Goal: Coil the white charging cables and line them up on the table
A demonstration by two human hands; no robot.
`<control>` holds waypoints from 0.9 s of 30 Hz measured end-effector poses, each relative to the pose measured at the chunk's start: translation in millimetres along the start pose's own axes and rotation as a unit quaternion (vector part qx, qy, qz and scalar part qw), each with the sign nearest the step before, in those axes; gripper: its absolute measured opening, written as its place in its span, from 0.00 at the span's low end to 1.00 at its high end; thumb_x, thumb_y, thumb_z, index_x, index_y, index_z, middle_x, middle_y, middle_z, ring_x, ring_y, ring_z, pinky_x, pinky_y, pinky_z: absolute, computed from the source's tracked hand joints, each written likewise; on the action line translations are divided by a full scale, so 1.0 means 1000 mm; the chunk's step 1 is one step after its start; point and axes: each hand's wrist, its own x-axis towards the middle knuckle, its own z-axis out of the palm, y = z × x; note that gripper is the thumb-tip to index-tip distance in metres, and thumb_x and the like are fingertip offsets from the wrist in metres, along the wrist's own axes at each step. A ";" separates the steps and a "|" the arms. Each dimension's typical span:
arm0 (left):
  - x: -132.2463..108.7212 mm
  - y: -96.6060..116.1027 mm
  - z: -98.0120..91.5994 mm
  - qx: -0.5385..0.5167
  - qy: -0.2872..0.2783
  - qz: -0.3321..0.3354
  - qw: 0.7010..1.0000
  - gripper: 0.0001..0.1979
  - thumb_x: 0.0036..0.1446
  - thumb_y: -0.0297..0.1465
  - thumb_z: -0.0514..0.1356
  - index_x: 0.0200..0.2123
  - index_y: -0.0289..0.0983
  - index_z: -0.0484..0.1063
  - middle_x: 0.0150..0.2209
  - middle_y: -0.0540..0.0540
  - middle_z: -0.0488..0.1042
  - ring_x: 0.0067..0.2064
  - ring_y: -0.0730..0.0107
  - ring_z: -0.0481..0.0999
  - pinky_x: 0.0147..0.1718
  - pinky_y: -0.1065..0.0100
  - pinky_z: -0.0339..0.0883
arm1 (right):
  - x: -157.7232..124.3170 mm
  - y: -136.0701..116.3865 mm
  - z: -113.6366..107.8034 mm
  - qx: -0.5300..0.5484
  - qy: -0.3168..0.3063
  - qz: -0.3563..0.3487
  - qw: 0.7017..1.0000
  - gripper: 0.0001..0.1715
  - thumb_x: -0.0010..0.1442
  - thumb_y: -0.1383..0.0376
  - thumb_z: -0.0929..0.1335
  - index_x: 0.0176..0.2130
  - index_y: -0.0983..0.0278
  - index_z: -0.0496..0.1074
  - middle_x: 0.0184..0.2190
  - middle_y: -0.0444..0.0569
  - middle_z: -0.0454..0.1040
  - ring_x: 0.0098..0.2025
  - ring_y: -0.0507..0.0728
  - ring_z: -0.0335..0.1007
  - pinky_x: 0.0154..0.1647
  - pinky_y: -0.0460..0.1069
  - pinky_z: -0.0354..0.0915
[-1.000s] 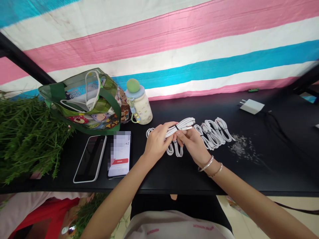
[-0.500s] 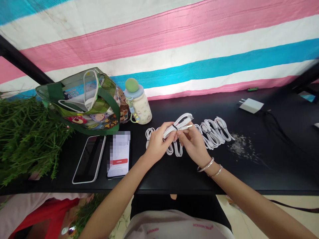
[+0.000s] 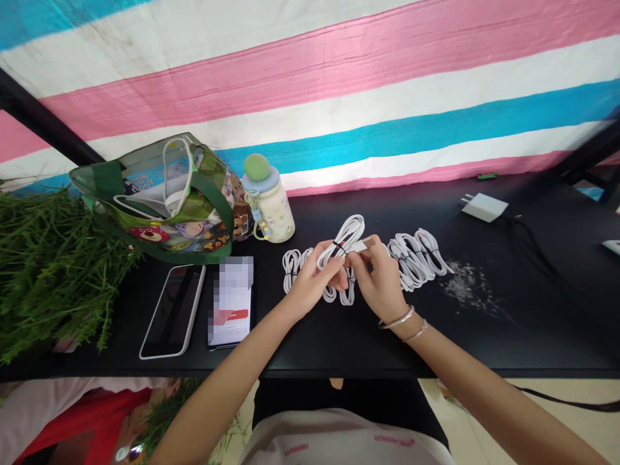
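Note:
My left hand (image 3: 314, 281) grips a looped white charging cable (image 3: 341, 241) around its middle, where a black tie binds it. My right hand (image 3: 380, 276) pinches the cable's flat white connector end (image 3: 361, 245) between thumb and fingers. Both hands are above the black table (image 3: 310, 345). Several more bundled white cables (image 3: 415, 260) lie to the right of my right hand. Another white cable (image 3: 292, 270) lies left of my left hand, and its loops pass partly beneath my hands.
A white phone (image 3: 173, 311) and a second phone (image 3: 230, 301) with a blurred screen lie left of the hands. Behind them are a clear-green tote bag (image 3: 159, 200), a bottle (image 3: 268, 203) and green plant stems (image 3: 53, 271). A white charger (image 3: 484, 207) and pale powder (image 3: 469, 284) lie right.
The held cable bundle has tilted more upright, with its loops rising away from the table. My right hand has moved closer to my left and now covers more of the connector end.

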 end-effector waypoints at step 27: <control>0.000 0.021 -0.013 0.078 0.012 0.038 0.996 0.23 0.47 0.52 0.61 0.24 0.38 0.63 0.22 0.54 0.59 0.28 0.73 0.60 0.32 0.70 0.58 | 0.009 0.004 -0.004 0.235 -0.135 0.122 0.955 0.17 0.55 0.52 0.67 0.31 0.60 0.58 0.18 0.36 0.63 0.16 0.46 0.54 0.16 0.44 0.55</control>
